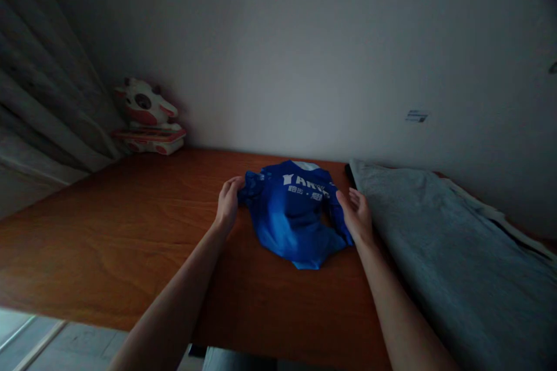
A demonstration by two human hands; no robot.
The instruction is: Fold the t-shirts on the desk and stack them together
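Note:
A blue shirt (282, 214) with white lettering across its chest lies on the wooden table, its collar toward the wall. Its lower part is bunched and creased. At the sleeve on the left, my left hand (228, 200) is closed with its fingertips on the fabric edge. My right hand (357, 215) is beside the other sleeve, thumb and fingers apart; the thumb overlaps the shirt's edge in view. Whether it touches the cloth I cannot tell.
Grey cloth (439, 243) covers the right part of the wooden table (130, 232). A cow-shaped toy (150, 119) stands in the back left corner by a light curtain (47, 81). Behind the table rises a pale wall (270, 52) with a small label (416, 116).

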